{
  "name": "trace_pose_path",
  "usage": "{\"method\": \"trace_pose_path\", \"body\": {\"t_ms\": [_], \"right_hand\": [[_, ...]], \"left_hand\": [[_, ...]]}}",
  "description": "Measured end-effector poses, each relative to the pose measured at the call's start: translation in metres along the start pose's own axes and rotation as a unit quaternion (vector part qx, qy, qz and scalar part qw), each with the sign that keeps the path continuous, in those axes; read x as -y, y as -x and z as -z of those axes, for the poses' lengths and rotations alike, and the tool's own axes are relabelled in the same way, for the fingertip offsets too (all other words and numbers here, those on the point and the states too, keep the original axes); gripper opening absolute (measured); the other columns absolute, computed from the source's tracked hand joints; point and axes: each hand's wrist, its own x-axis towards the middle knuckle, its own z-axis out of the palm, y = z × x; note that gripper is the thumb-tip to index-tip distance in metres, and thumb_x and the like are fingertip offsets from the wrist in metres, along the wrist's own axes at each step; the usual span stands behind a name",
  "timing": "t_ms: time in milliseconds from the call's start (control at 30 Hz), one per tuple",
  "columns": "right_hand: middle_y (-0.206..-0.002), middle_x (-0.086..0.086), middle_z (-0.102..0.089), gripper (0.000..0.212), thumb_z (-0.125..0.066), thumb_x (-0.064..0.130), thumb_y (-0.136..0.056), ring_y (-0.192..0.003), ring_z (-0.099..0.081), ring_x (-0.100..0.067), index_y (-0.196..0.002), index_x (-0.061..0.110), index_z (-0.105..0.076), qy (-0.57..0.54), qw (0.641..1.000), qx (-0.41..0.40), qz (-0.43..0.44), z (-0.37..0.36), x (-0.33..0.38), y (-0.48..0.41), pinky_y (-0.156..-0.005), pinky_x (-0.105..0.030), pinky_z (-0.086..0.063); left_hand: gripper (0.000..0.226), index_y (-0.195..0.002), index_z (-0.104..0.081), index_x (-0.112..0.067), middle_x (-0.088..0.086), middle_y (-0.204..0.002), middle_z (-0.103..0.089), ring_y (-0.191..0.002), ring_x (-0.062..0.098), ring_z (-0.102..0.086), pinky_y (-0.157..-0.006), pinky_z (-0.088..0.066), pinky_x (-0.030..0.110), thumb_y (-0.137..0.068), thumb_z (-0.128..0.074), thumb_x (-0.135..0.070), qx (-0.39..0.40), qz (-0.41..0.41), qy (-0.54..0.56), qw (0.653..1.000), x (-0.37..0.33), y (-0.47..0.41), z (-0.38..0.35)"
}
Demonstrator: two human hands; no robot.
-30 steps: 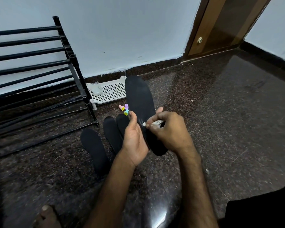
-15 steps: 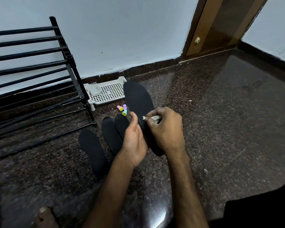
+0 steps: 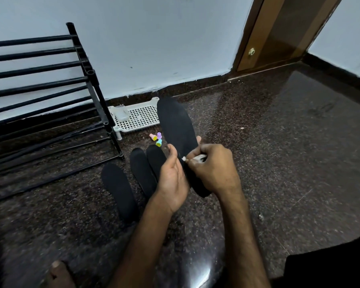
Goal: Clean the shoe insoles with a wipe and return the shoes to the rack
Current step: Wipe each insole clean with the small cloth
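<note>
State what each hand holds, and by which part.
Left hand holds the insole around its middle; right hand pinches a bunched wipe against it.

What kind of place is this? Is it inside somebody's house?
Most likely a room or hallway inside a home. A black metal-bar shoe rack stands against the white painted wall, the floor is polished dark speckled stone, and a brown wooden door sits in the corner.

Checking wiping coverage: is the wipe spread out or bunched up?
Bunched up: only a small white wad of the wipe shows, pinched in the right hand against the insole.
</note>
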Motion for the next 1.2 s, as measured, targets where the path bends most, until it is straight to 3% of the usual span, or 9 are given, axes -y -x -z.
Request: {"method": "trace_pose_path", "body": {"t_ms": [133, 233, 400, 500, 567, 767, 967, 1133, 1200], "right_hand": [[-0.088, 0.007, -0.073, 0.004, -0.075, 0.020, -0.081, -0.080, -0.066, -0.001, -0.085, 0.020, -0.076, -0.039, 0.998, -0.044, 0.027, -0.005, 0.008, 0.000, -0.079, -0.017, -0.053], [-0.093, 0.004, -0.073, 0.005, -0.072, 0.022, -0.084, -0.084, -0.067, -0.010, -0.087, 0.020, -0.075, -0.006, 0.996, -0.085, -0.026, -0.004, 0.002, -0.001, -0.078, -0.024, -0.054], [-0.078, 0.008, -0.073, 0.005, -0.077, 0.025, -0.079, -0.072, -0.068, -0.005, -0.083, 0.021, -0.076, -0.049, 0.999, -0.012, -0.008, -0.003, 0.003, 0.005, -0.070, -0.026, -0.057], [-0.087, 0.007, -0.072, 0.006, -0.076, 0.025, -0.081, -0.079, -0.067, -0.008, -0.085, 0.021, -0.075, -0.058, 0.994, -0.096, -0.005, -0.010, 0.004, -0.003, -0.076, -0.025, -0.055], [-0.095, 0.004, -0.071, 0.004, -0.075, 0.022, -0.083, -0.085, -0.067, -0.012, -0.086, 0.021, -0.074, -0.023, 0.988, -0.148, -0.026, -0.009, -0.005, -0.006, -0.078, -0.023, -0.050], [-0.085, 0.007, -0.070, 0.004, -0.076, 0.020, -0.080, -0.076, -0.065, -0.003, -0.084, 0.019, -0.075, -0.060, 0.996, -0.061, 0.027, -0.018, -0.005, 0.001, -0.069, -0.011, -0.048], [-0.094, 0.001, -0.068, 0.007, -0.074, 0.018, -0.084, -0.086, -0.063, -0.012, -0.090, 0.015, -0.074, -0.035, 0.976, -0.211, 0.043, -0.010, -0.009, -0.018, -0.084, -0.030, -0.050], [-0.087, 0.006, -0.069, 0.005, -0.076, 0.014, -0.079, -0.080, -0.064, -0.007, -0.082, 0.018, -0.074, -0.039, 0.996, -0.028, 0.076, -0.007, -0.013, -0.008, -0.078, -0.024, -0.051], [-0.088, 0.005, -0.069, 0.006, -0.077, 0.013, -0.078, -0.082, -0.064, -0.007, -0.084, 0.016, -0.075, -0.036, 0.992, -0.052, 0.109, -0.010, -0.014, -0.007, -0.080, -0.021, -0.050]], "left_hand": [[0.065, -0.131, -0.056, -0.006, 0.010, -0.129, -0.066, -0.121, 0.017, -0.062, -0.103, -0.045, 0.031, -0.104, -0.020, -0.053, 0.018, 0.015, -0.001, 1.000, 0.003, 0.001, -0.002], [0.056, -0.120, -0.062, -0.011, 0.006, -0.118, -0.072, -0.110, 0.014, -0.068, -0.093, -0.055, 0.026, -0.106, -0.021, -0.046, 0.015, 0.013, -0.002, 1.000, 0.004, 0.000, 0.000], [0.063, -0.125, -0.061, -0.003, 0.016, -0.123, -0.068, -0.115, 0.023, -0.065, -0.095, -0.054, 0.031, -0.102, -0.027, -0.052, 0.008, 0.022, 0.003, 1.000, 0.002, 0.000, 0.001], [0.057, -0.117, -0.070, -0.007, 0.010, -0.117, -0.072, -0.111, 0.018, -0.067, -0.092, -0.055, 0.027, -0.104, -0.027, -0.043, 0.009, 0.002, 0.017, 1.000, 0.000, 0.000, 0.001], [0.051, -0.132, -0.059, -0.008, 0.010, -0.126, -0.068, -0.118, 0.018, -0.064, -0.098, -0.053, 0.028, -0.103, -0.032, -0.040, -0.004, -0.016, 0.028, 0.999, -0.002, 0.000, 0.002], [0.053, -0.118, -0.064, -0.007, 0.010, -0.112, -0.073, -0.105, 0.018, -0.070, -0.090, -0.054, 0.029, -0.103, -0.030, -0.045, -0.006, 0.001, 0.006, 1.000, 0.002, -0.002, 0.001], [0.046, -0.114, -0.066, -0.012, 0.002, -0.110, -0.075, -0.103, 0.009, -0.070, -0.079, -0.057, 0.021, -0.107, -0.028, -0.036, 0.003, -0.006, -0.007, 1.000, 0.003, 0.000, 0.000], [0.049, -0.117, -0.065, -0.006, 0.012, -0.115, -0.072, -0.108, 0.018, -0.069, -0.085, -0.057, 0.026, -0.101, -0.037, -0.043, -0.002, 0.003, 0.000, 1.000, 0.004, -0.001, 0.004], [0.053, -0.125, -0.061, -0.005, 0.014, -0.123, -0.068, -0.118, 0.021, -0.064, -0.097, -0.052, 0.030, -0.097, -0.040, -0.045, 0.003, 0.007, -0.007, 1.000, 0.004, -0.001, 0.006]]}}
